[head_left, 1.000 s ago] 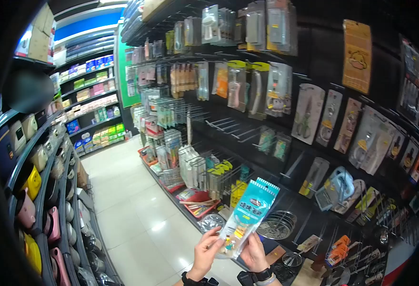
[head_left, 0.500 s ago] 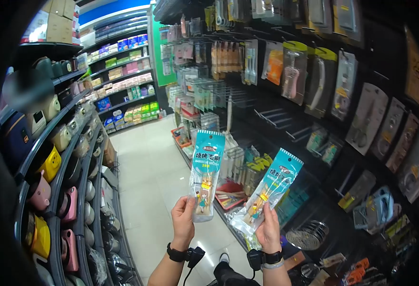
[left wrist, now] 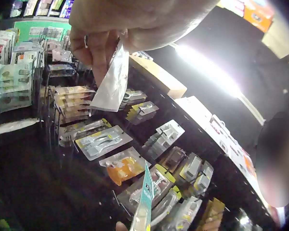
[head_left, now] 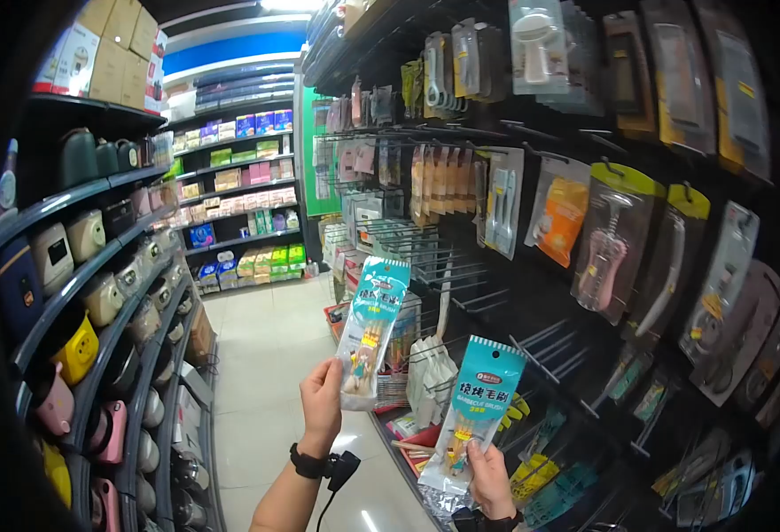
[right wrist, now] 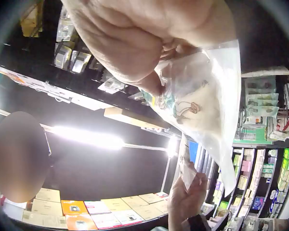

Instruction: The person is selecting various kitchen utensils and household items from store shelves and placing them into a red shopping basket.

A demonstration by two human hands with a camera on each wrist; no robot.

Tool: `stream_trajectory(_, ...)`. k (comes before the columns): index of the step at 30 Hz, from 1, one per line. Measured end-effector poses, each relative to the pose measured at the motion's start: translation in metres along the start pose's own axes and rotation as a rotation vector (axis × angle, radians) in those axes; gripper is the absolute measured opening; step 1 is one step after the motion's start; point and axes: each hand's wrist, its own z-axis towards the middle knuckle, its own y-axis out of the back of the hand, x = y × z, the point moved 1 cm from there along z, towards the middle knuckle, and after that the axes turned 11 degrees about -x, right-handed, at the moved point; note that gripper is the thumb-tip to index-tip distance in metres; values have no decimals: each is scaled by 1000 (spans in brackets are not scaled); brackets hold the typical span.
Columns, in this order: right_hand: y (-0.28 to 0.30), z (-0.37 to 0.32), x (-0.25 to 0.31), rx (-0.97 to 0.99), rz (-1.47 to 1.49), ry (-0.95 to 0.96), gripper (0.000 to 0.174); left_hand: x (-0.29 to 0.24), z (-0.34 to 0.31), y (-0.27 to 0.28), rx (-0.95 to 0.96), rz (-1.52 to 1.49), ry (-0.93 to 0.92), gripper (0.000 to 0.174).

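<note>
1. Currently, left hand (head_left: 322, 401) fingers pinch one teal brush packet (head_left: 370, 328), held up left of the display rack (head_left: 549, 301).
2. Right hand (head_left: 489, 479) fingers grip a second packet (head_left: 477, 408), tilted, close before that rack.

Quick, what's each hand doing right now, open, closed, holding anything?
Left hand: closed, pinching the higher teal brush packet by its bottom end.
Right hand: closed, gripping the lower teal brush packet near its bottom.
</note>
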Motion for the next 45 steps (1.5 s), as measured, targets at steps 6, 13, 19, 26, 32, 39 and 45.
stream_trajectory(6,-26,47,-23,-63,-75,-3,27,23,76,-23,89,12,-45,24)
stream_trajectory(13,-64,85,-37,-326,-86,150,25,66,186,-62,253,-170,-20,23)
stream_trajectory(19,-113,94,-39,-489,-370,198,22,61,259,-104,376,-320,35,24)
stream_trajectory(26,-144,98,-57,-662,-285,248,21,72,323,-156,340,-480,10,21)
stream_trajectory(32,-135,98,-57,-677,-169,263,22,64,354,-180,336,-576,47,21)
stream_trajectory(39,-126,103,-53,-656,-161,235,23,61,361,-177,345,-445,-14,20)
stream_trajectory(45,-126,105,-45,-640,-133,253,22,87,368,-215,407,-366,15,20)
